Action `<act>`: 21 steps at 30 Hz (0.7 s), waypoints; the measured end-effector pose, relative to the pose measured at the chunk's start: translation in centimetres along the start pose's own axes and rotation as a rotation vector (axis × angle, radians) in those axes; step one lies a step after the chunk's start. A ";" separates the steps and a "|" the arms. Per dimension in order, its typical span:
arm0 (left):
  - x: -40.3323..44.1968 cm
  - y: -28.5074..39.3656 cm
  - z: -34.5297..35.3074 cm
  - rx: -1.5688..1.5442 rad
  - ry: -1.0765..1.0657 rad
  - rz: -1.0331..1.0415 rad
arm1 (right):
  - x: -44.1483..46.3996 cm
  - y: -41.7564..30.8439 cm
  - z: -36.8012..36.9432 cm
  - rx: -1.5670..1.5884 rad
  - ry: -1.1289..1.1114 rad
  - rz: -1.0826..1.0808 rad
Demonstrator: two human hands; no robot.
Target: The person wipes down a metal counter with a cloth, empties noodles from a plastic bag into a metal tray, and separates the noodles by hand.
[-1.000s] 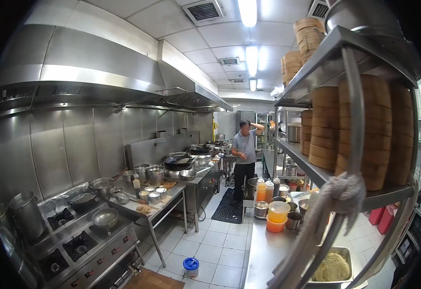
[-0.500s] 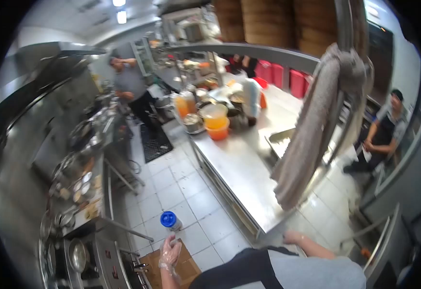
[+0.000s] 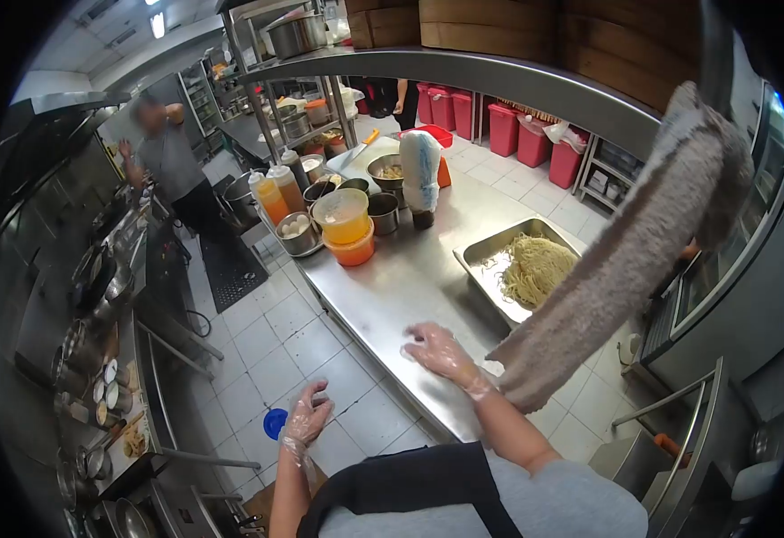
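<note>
In a clear plastic glove, my left hand [image 3: 307, 417] is raised over the tiled floor with its fingers loosely apart and nothing in them. Just beside it, lower down, shows the blue lid [image 3: 274, 423] of a tub on the floor. My right hand [image 3: 444, 351], gloved too, hovers at or on the near part of the steel table [image 3: 374, 300]; its fingers are spread and hold nothing. Whether it touches the top I cannot tell. Beyond it stands a metal tray [image 3: 477, 260] with a heap of noodles [image 3: 540, 269]. A grey towel [image 3: 620, 247] hangs close to my right forearm.
Stacked orange tubs [image 3: 347, 235], squeeze bottles [image 3: 271, 199], a wrapped bottle [image 3: 420, 175] and a knife [image 3: 360, 148] stand or lie along the table. Overhead runs a metal shelf [image 3: 463, 65]. A stove counter [image 3: 132, 444] lines the left, where another person [image 3: 172, 157] stands farther off.
My right hand has come forward and left to the table from beside my body. My left hand has risen slightly. The camera view has shifted, bringing the noodle tray out from behind the towel.
</note>
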State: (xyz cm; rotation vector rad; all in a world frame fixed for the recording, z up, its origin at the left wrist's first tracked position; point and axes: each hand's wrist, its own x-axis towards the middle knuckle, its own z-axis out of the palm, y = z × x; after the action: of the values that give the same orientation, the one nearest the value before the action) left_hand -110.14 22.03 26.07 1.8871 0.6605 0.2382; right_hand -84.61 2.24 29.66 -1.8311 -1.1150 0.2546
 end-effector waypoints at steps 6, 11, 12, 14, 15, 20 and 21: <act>8.1 2.4 0.2 0.071 -0.200 0.088 | 6.8 6.6 1.8 -0.469 0.443 0.188; 18.3 5.5 2.2 0.069 -0.419 0.311 | 9.9 8.6 -3.1 -0.720 0.458 0.671; 20.2 6.6 2.8 0.099 -0.465 0.402 | 10.4 8.8 -4.2 -0.652 0.346 0.821; 22.9 9.2 3.6 0.148 -0.547 0.576 | 10.5 11.7 -4.0 -0.728 0.388 0.790; 23.9 10.4 4.0 0.133 -0.599 0.613 | 10.3 12.0 -3.9 -0.756 0.396 0.764; 28.9 14.4 6.8 0.121 -0.830 0.921 | 8.7 10.7 -1.4 -0.820 0.348 0.671; 29.8 14.8 7.6 0.123 -0.862 0.971 | 8.2 10.1 -0.4 -0.826 0.313 0.637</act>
State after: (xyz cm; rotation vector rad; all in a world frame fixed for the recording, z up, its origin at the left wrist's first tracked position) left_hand -77.16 28.18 32.20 2.0452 -0.8584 -0.0313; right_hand -73.83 6.97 24.05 -2.8176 -0.3852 -0.1684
